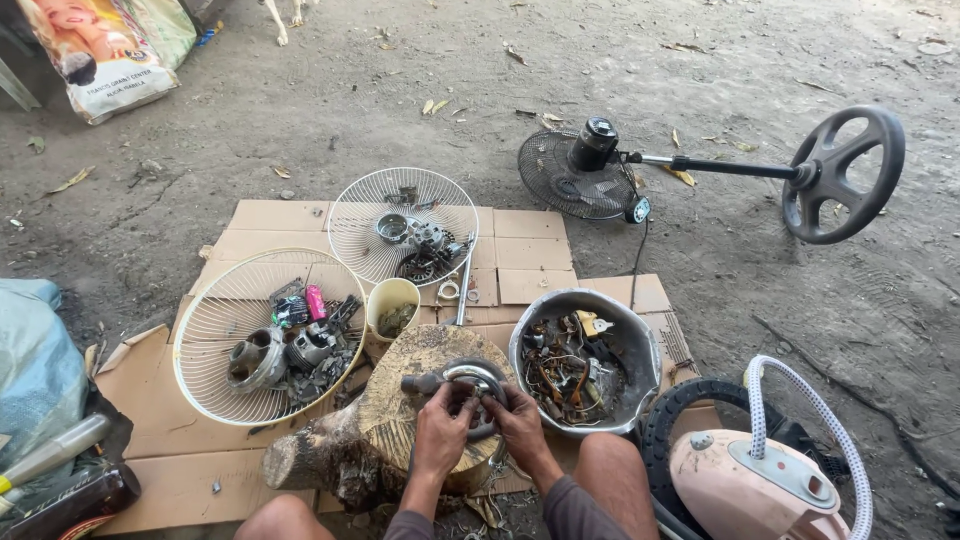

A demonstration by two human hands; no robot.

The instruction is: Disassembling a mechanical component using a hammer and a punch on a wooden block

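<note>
I sit over a cut tree stump (400, 400) that stands on flattened cardboard (300, 215). On the stump lies a round metal motor part (477, 380) with a grey ring. My left hand (443, 418) grips its left side near a short stub. My right hand (519, 410) holds its right edge, fingers curled on the ring. My knees show at the bottom of the view.
Two white fan guards (200, 340) (400, 195) hold metal parts. A cream cup (392, 305) and a grey bowl (640, 345) of scrap flank the stump. A black stand fan (590, 165) lies on the dirt; a pink appliance (750, 480) sits at right.
</note>
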